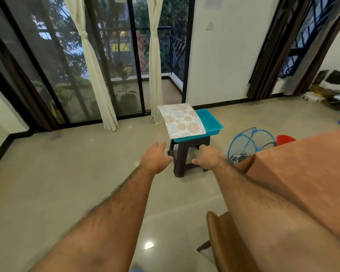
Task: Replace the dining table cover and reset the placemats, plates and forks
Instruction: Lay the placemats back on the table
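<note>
Bare forearms extended toward stool; both hands empty.

Both forearms run from the bottom edge up the frame, with the left hand [156, 158] and right hand [208, 157] spread, fingers loose, grasping nothing. Straight ahead of them stands a dark stool [186, 154] carrying a teal tray [212, 122], and a patterned placemat [182, 119] lies over the tray's left part, its long axis running away from the person and slightly rightward. The placemat lies beyond and above both hands, roughly midway between them; the right hand appears marginally nearer the tray. A table under an orange cover [302, 163] occupies the right side, well apart from the stool. Judged next action: advance both hands and lift the placemat by its near edge. Plates and forks are not visible.
</note>
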The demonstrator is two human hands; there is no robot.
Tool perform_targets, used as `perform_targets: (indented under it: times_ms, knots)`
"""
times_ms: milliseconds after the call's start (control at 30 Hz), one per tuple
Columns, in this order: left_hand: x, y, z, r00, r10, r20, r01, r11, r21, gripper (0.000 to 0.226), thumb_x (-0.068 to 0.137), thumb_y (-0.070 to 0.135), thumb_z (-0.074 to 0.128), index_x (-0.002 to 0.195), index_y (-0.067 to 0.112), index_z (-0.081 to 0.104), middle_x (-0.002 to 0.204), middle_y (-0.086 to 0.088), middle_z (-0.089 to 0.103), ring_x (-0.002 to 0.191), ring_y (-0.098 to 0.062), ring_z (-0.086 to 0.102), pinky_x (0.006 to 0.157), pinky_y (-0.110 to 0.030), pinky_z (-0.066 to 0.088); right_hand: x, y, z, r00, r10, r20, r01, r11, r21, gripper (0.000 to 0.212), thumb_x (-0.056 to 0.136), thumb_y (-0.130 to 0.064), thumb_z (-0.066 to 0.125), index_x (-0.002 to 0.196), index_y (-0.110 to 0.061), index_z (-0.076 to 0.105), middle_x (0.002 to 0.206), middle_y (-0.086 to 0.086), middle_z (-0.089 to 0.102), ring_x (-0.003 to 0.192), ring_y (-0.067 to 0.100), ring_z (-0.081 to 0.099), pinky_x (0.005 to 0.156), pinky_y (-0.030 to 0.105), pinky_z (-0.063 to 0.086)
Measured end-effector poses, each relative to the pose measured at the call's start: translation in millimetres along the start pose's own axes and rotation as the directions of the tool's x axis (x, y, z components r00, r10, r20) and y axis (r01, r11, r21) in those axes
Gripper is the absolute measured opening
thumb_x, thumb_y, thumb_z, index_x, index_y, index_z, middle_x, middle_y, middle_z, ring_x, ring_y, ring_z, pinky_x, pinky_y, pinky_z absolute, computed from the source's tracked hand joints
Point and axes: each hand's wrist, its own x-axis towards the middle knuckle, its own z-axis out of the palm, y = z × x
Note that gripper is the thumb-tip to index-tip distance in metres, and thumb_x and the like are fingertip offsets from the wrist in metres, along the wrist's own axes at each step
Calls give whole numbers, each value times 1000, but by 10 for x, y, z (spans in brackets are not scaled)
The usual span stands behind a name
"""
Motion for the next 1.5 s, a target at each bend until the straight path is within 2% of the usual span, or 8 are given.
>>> perform_targets:
  times_ms: [400, 667, 800, 933, 1067, 1200, 1333, 1500]
  knots:
    - [2005, -367, -280, 993, 92, 69, -81, 987, -141, 54, 93, 33, 60, 141, 14, 44, 141, -8, 50, 126, -27, 50, 97, -36, 44, 1728, -668, -128, 991, 130, -29, -124, 982, 143, 58, 85, -41, 68, 135, -21, 46, 128, 4, 54, 108, 21, 57, 87, 36, 55]
    - [3085, -323, -83, 989, 52, 140, -7, 953, -303, 52, 95, 28, 58, 142, 10, 43, 142, -11, 51, 128, -30, 48, 98, -33, 40, 2705, -526, -172, 984, 171, 51, -178, 969, 174, 49, 83, -36, 68, 126, -19, 54, 119, 4, 59, 101, 19, 58, 85, 34, 55]
    - [3775, -270, 33, 989, -17, 146, 70, 927, -368, 54, 95, 30, 58, 141, 7, 43, 141, -13, 51, 126, -30, 50, 98, -33, 41, 3303, -395, -313, 988, 145, 55, -153, 969, 192, 47, 89, -32, 66, 130, -15, 52, 128, 4, 58, 112, 22, 56, 87, 29, 46]
    - [4375, -224, 233, 981, -110, 160, 176, 850, -497, 59, 94, 35, 60, 143, 8, 42, 143, -13, 49, 128, -31, 49, 106, -39, 41, 3818, -334, -523, 989, 129, 70, -141, 966, 218, 50, 94, -31, 62, 137, -11, 47, 135, 8, 53, 121, 25, 53, 89, 27, 43]
    - [4879, -228, 406, 950, -235, 204, 311, 691, -653, 58, 92, 36, 63, 140, 9, 45, 140, -12, 51, 124, -30, 52, 104, -44, 45, 4408, -305, -519, 984, 146, 106, -170, 947, 274, 59, 92, -37, 64, 140, -10, 44, 141, 10, 50, 124, 26, 52, 98, 33, 44]
    - [5424, -343, 471, 900, -329, 286, 427, 537, -728, 54, 93, 36, 62, 138, 11, 46, 126, -8, 55, 111, -26, 56, 83, -37, 51, 4916, -278, -445, 978, 159, 134, -193, 933, 305, 62, 90, -39, 66, 140, -9, 44, 142, 10, 50, 125, 26, 52, 97, 33, 44]
    - [5853, -469, 561, 855, -391, 340, 496, 431, -754, 43, 95, 34, 60, 129, 11, 50, 91, 1, 53, 94, -21, 53, 70, -34, 47, 5329, -155, -355, 962, 191, 194, -242, 924, 295, 66, 90, -40, 67, 143, -9, 42, 146, 10, 46, 129, 27, 48, 102, 34, 41]
    - [6197, -539, 724, 785, -458, 418, 594, 362, -718, 41, 94, 35, 61, 127, 11, 52, 113, -5, 53, 106, -23, 55, 83, -40, 51, 5906, 39, -339, 943, 226, 245, -289, 920, 266, 67, 90, -42, 66, 142, -7, 42, 146, 12, 46, 131, 29, 46, 103, 36, 39]
